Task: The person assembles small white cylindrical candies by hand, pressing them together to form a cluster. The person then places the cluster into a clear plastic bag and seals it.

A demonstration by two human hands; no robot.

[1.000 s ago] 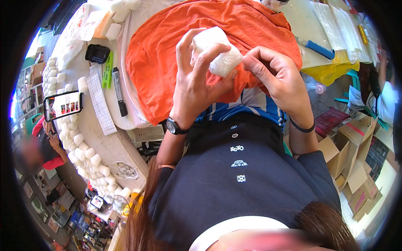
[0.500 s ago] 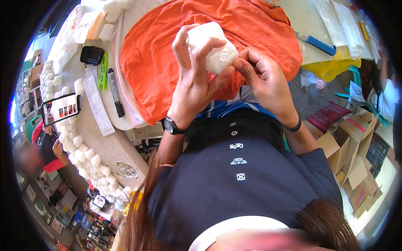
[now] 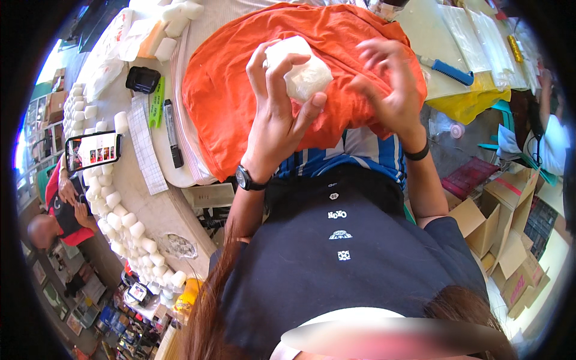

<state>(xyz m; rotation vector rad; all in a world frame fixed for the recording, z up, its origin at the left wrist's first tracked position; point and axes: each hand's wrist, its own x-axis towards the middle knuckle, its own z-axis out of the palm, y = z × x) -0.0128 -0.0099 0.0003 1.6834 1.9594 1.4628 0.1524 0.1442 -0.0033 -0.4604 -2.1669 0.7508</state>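
White wrapped lump [image 3: 309, 78] within left grip [image 3: 275, 123]; right grip [image 3: 396, 102] apart

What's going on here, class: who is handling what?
A person's left hand holds a white lump over an orange cloth. The right hand is apart from it, fingers spread and blurred. To the left are a marker, a phone and many white pieces; to the right lies a blue-handled tool, held by neither hand.

Black T-shirt [image 3: 384, 258] — white lettering [image 3: 337, 215] and emblems [image 3: 340, 234] down front. Left of it, yellow-orange container [image 3: 188, 294] — print too small; right, cardboard box [image 3: 525, 276] — pink lettering [image 3: 518, 290].
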